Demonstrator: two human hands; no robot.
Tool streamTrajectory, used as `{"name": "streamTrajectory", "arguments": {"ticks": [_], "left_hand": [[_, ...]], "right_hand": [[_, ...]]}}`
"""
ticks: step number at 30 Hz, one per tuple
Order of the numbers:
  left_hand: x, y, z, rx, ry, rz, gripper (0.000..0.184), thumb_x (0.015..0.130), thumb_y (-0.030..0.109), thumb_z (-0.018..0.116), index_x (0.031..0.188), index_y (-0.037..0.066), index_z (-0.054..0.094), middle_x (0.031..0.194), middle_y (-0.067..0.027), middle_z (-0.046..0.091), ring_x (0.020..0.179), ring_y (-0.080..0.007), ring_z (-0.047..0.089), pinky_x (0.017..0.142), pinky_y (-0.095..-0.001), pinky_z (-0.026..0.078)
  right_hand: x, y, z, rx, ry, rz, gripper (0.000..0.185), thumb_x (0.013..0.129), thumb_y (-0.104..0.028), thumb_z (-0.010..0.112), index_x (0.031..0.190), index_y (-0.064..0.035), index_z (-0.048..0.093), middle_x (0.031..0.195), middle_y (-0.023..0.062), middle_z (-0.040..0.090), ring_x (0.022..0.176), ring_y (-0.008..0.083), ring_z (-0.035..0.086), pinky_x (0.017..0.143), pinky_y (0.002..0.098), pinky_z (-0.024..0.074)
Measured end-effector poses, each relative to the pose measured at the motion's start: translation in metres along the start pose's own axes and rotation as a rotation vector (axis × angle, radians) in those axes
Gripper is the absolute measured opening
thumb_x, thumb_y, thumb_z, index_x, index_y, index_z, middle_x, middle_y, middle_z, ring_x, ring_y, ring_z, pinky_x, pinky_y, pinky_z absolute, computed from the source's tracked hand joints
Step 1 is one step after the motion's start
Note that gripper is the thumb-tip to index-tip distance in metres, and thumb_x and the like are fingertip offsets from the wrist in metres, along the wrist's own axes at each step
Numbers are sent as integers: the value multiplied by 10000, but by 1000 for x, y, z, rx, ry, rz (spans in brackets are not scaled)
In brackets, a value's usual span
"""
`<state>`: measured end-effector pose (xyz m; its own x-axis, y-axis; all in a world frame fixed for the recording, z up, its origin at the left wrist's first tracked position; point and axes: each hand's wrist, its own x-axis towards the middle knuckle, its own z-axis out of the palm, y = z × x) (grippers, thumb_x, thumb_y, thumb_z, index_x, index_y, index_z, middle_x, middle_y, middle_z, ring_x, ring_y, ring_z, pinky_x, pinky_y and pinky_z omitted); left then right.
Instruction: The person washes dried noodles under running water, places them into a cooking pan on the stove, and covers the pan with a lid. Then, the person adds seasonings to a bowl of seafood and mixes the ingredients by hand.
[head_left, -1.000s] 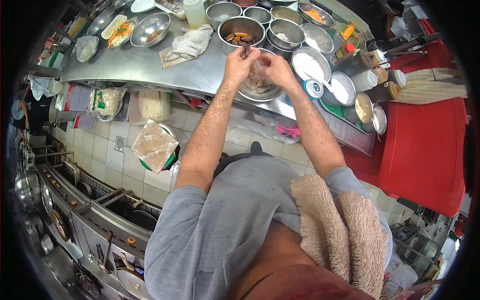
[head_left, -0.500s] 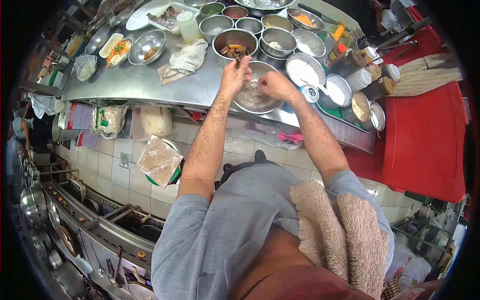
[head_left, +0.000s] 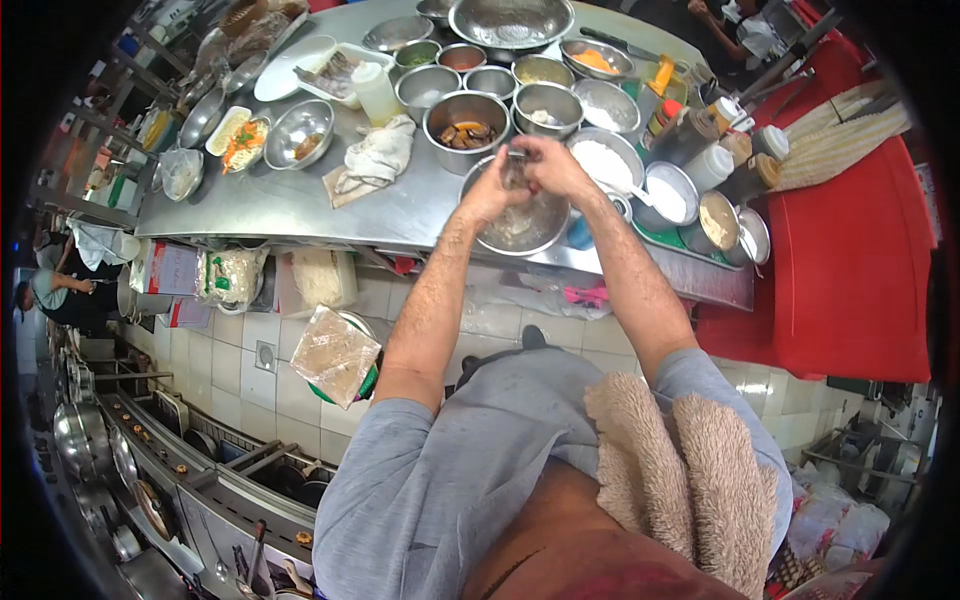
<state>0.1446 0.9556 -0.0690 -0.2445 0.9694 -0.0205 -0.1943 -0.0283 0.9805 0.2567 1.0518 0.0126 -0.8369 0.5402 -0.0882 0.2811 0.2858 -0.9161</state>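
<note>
My left hand [head_left: 487,197] and my right hand [head_left: 553,166] are close together above a steel mixing bowl [head_left: 540,236]. Their fingers curl around a small dark, wet-looking piece of food [head_left: 515,173]; its kind is hard to make out. Pale, cloudy contents show in the bottom of the bowl. Just behind the hands stands a steel pot [head_left: 443,155] with dark brown pieces in an orange-brown liquid [head_left: 468,134]. To the right is a bowl of white powder [head_left: 600,155] with a white spoon in it.
Small steel bowls [head_left: 430,88] crowd the back of the steel counter [head_left: 230,205]. Sauce bottles [head_left: 711,168] stand on the right. A crumpled white cloth [head_left: 378,155] lies to the left. Below the counter, a wrapped package [head_left: 336,355] rests on a container. A stove [head_left: 220,500] is at lower left.
My left hand has moved from the pot's edge down over the mixing bowl. My right hand has risen out of the bowl to meet it, around the dark piece. The view has shifted slightly.
</note>
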Motion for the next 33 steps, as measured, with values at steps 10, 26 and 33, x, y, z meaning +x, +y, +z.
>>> {"name": "streamTrajectory", "arguments": {"ticks": [10, 26, 33], "left_hand": [[1, 33, -4, 238, -94, 31, 1118, 644, -96, 664, 1392, 73, -150, 1243, -177, 458, 1069, -199, 507, 807, -308, 479], [6, 121, 20, -15, -176, 129, 1005, 692, -34, 693, 1420, 97, 14, 1317, -137, 393, 1108, -220, 504, 927, -363, 428], [67, 146, 43, 81, -101, 191, 815, 768, 71, 679, 1404, 74, 170, 1064, -115, 586, 970, -163, 569, 846, -295, 449]], "right_hand": [[-5, -25, -7, -361, -219, -262, 290, 680, -64, 635, 969, -46, 625, 854, 107, 641, 800, 226, 613, 717, 321, 479], [3, -106, -74, -588, -255, -399, 187, 702, -66, 645, 882, -18, 647, 803, 130, 629, 717, 234, 625, 641, 331, 483], [19, -147, -153, -695, -88, -578, 246, 687, -96, 661, 922, -23, 658, 812, 140, 654, 740, 245, 635, 678, 325, 486]]}}
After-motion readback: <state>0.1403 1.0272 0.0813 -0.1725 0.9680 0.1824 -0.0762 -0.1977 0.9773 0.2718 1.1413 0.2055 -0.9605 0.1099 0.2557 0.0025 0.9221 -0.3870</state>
